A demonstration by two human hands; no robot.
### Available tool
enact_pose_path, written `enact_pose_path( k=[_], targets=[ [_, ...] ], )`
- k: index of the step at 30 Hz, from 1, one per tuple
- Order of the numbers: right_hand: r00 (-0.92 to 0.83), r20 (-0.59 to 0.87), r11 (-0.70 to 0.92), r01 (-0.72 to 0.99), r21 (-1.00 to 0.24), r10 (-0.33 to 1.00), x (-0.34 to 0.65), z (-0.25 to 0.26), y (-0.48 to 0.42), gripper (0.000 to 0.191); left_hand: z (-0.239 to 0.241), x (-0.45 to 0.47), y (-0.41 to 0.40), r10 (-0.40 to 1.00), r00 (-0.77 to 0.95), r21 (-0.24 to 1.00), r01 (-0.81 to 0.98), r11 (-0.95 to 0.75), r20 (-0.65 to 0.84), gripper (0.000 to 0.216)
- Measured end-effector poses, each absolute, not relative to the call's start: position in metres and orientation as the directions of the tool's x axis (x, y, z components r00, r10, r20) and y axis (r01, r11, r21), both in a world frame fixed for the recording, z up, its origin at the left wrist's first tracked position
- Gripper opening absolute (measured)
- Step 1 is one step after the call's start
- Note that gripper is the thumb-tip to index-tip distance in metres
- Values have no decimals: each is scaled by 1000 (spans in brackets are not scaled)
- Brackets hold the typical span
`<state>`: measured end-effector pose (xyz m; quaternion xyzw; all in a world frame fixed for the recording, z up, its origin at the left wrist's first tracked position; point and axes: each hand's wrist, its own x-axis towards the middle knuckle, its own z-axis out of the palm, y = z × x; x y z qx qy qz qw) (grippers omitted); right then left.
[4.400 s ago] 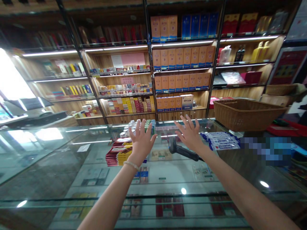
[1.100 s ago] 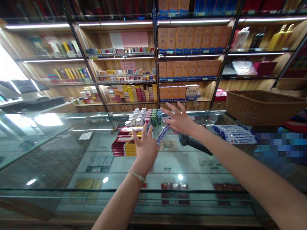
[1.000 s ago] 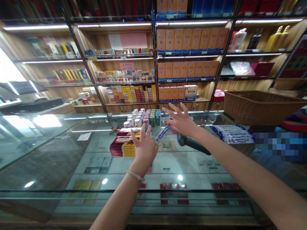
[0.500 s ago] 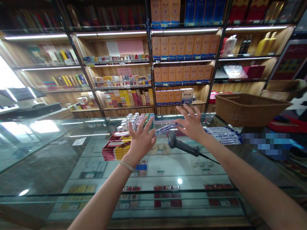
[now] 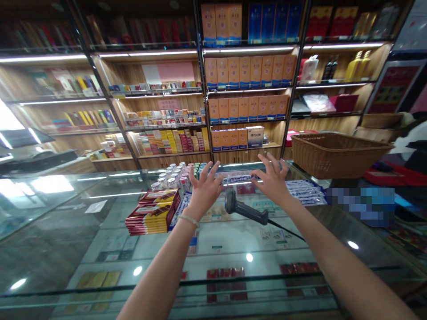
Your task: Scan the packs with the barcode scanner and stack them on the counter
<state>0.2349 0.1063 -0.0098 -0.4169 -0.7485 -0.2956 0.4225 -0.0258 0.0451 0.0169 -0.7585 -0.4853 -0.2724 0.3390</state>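
Note:
My left hand (image 5: 204,190) and my right hand (image 5: 274,180) are raised side by side over the glass counter (image 5: 100,231), backs towards me. Between them a long blue and white pack (image 5: 240,180) lies level, one end at each hand. Both hands pinch it near the thumbs while the other fingers fan out. A black barcode scanner (image 5: 245,209) lies on the glass just below the pack. A bead bracelet circles my left wrist.
A stack of red and yellow cartons (image 5: 151,217) sits left of my hands, with small bottles (image 5: 171,180) behind it. More blue and white packs (image 5: 305,191) lie to the right, near a wicker basket (image 5: 336,153). Stocked shelves (image 5: 247,71) fill the back wall.
The blue and white pack, earlier tilted in my right hand, now lies level between both hands. Both hands have moved slightly right and apart, and the view has shifted right.

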Motion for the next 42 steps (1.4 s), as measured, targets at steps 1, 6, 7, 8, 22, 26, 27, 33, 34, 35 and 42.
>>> enact_pose_path(
  k=[1, 6, 7, 8, 22, 26, 27, 33, 34, 35, 42],
  targets=[
    [-295, 878, 480, 873, 87, 377, 235, -13, 106, 10, 14, -26, 45, 555, 379, -247, 921, -299, 740, 24],
    [-319, 866, 497, 862, 97, 384, 233, -17, 103, 9, 8, -30, 43, 549, 388, -266, 919, -290, 741, 26],
    [-320, 866, 499, 861, 97, 385, 233, -17, 102, 9, 8, -31, 43, 543, 393, -275, 917, -289, 742, 24],
    [-320, 865, 500, 861, 95, 387, 233, -16, 100, 9, 8, -31, 42, 538, 401, -284, 914, -290, 742, 23],
    [-336, 858, 467, 875, 131, 389, 236, -20, 91, 15, 7, -33, 34, 568, 435, -290, 898, -332, 699, 24],
    [-361, 867, 461, 869, 180, 343, 234, -19, 87, 33, 9, -29, 30, 572, 445, -293, 893, -341, 690, 23],
    [-373, 872, 461, 864, 202, 317, 233, -19, 87, 38, 10, -28, 30, 572, 450, -298, 891, -343, 686, 23],
    [-427, 890, 477, 823, 309, 159, 225, -22, 85, 33, 10, -20, 26, 567, 480, -316, 874, -368, 670, 22],
    [-428, 891, 476, 822, 313, 153, 224, -23, 85, 27, 9, -19, 25, 568, 480, -311, 874, -372, 669, 23],
    [-427, 891, 473, 823, 314, 152, 223, -23, 85, 21, 9, -18, 25, 571, 479, -307, 874, -376, 667, 23],
    [-398, 915, 488, 813, 316, 70, 221, -22, 86, 9, 10, -14, 23, 577, 472, -254, 871, -420, 667, 25]
  ],
)
